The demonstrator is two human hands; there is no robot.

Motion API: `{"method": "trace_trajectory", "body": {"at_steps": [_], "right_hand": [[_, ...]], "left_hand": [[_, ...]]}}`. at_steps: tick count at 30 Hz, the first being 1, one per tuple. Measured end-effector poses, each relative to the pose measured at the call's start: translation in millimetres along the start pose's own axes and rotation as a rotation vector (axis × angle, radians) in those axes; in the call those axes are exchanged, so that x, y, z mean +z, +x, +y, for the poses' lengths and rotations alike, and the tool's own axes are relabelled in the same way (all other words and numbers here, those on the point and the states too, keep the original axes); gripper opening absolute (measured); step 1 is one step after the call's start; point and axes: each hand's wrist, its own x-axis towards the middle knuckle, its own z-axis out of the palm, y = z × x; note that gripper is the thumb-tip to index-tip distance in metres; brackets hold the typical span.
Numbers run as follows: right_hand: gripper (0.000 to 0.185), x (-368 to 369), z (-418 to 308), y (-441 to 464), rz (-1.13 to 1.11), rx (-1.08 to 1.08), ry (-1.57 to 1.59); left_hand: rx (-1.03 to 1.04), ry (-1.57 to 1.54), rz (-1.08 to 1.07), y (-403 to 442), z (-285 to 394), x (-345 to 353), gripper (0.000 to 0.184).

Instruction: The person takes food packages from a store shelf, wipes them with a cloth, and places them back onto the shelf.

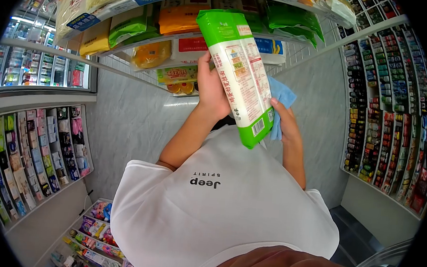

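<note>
A long green-and-white packet [241, 76], which looks like dried noodles, is held up at a tilt in front of my chest. Its printed side with a barcode faces me. My left hand [212, 87] grips its left edge, with most of the fingers hidden behind it. At the lower right edge, my right hand [286, 121] is closed with the thumb against the packet. A light blue cloth [282, 94] is bunched in that same hand, partly behind the packet.
Ahead stands a shelf [190, 34] with bagged goods in green, orange and yellow packs. A long rack of bottles and cans [386, 110] lines the right. On the left are a shelf of small packages [36, 157] and a lit display [41, 64]. Grey floor [126, 113] lies between.
</note>
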Motion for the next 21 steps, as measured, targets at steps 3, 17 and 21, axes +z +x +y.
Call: {"method": "trace_trajectory", "body": {"at_steps": [3, 17, 21], "right_hand": [[0.056, 3.1, -2.1, -0.8, -0.030, -0.027, 0.044], [0.053, -14.1, 5.0, -6.9, -0.133, 0.102, 0.278], [0.044, -21.2, 12.0, -7.2, -0.210, 0.367, 0.483]], "left_hand": [[0.032, 0.145, -0.127, -3.5, 3.4, -3.3, 0.056], [0.055, 0.341, -0.162, 19.9, 4.8, -105.4, 0.078], [-0.013, 0.267, -0.386, 39.3, 6.0, -81.7, 0.089]]}}
